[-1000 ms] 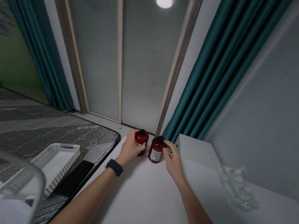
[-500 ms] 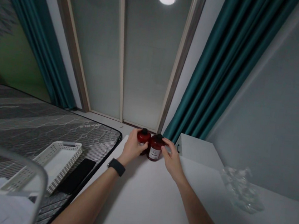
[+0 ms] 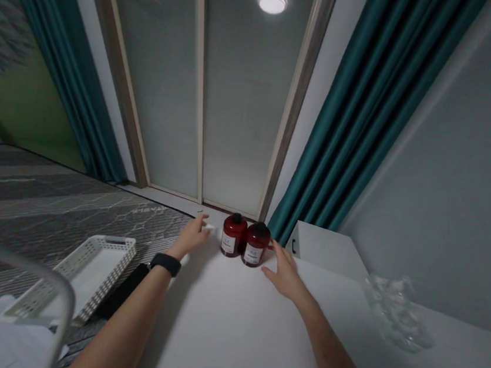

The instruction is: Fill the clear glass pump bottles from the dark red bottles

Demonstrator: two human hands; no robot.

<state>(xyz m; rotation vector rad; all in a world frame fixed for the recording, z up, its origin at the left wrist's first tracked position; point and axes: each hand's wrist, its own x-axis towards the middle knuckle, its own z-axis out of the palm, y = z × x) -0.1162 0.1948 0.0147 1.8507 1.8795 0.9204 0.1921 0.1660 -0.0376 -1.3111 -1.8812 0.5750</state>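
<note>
Two dark red bottles with black caps and pale labels stand upright side by side on the white table (image 3: 229, 324). The left bottle (image 3: 233, 236) has its label facing me. The right bottle (image 3: 256, 245) stands slightly nearer and appears to touch it. My left hand (image 3: 192, 237), with a dark watch on the wrist, is off to the left of the bottles, fingers apart and holding nothing. Just right of the right bottle, my right hand (image 3: 282, 270) has its thumb and fingers spread. Its fingertips are at the bottle's side; whether they touch it I cannot tell.
A white box-like cabinet (image 3: 331, 250) with a dark handle stands behind on the right, near a crumpled clear plastic bag (image 3: 399, 314). On the bed at left lie a white basket (image 3: 84, 272), a black flat object (image 3: 120, 294) and papers (image 3: 1, 339). A grey curved bar (image 3: 66, 299) crosses the lower left.
My left hand has let go of the left bottle and moved left, uncovering its label. My right hand has loosened and drawn slightly down from the right bottle. Both bottles stay in place.
</note>
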